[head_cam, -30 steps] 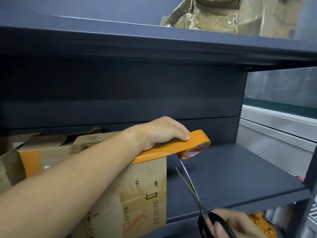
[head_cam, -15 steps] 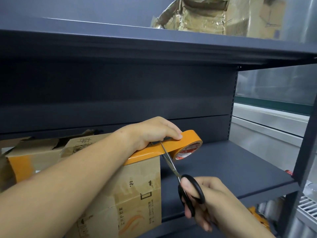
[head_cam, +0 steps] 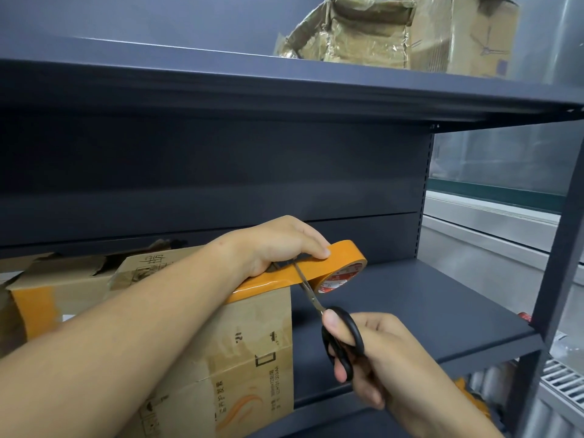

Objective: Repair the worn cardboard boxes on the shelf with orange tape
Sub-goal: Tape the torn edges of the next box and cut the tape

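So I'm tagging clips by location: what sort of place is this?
Probably a storeroom or stockroom: dark metal shelving, worn cardboard boxes on it, and another battered box on the shelf above.

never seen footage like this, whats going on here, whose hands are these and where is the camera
There is no machine here: a person wears one wide-angle camera on the head, so you look forward and down at their own two hands. They stand at a dark grey shelf. The left hand holds a roll of orange tape, whose strip runs along the top edge of a worn cardboard box on that shelf. The right hand has its grip on black-handled scissors, with the blades at the tape between box and roll, it seems to cut the strip free. Another box with orange tape stands to the left, and more cardboard boxes sit on the shelf above.
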`<state>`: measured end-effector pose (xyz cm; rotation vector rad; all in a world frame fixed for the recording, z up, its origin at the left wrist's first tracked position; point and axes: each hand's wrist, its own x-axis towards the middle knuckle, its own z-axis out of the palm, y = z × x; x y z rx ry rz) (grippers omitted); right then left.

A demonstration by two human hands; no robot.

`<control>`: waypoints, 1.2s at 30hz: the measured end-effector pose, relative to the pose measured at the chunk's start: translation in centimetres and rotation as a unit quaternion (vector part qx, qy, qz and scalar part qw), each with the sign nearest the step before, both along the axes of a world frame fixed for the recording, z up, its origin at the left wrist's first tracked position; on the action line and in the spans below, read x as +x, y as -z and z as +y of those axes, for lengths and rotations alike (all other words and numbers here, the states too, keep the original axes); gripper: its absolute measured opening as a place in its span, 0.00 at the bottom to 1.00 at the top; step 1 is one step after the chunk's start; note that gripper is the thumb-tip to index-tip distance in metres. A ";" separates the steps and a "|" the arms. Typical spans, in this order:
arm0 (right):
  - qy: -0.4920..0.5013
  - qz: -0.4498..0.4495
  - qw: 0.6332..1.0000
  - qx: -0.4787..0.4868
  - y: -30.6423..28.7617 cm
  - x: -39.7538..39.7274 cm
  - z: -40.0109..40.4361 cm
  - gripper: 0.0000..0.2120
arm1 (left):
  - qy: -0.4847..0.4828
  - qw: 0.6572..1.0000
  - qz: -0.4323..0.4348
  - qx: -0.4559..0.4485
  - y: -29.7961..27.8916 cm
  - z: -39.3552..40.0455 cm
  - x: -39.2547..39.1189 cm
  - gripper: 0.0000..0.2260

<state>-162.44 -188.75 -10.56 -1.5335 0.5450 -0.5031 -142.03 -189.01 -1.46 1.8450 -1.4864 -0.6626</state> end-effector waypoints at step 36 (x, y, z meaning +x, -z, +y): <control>0.157 0.398 0.821 -0.379 9.2 2.5 -6.0 0.17 | -0.003 0.997 -0.006 -0.080 0.1 -0.6 0.2 0.07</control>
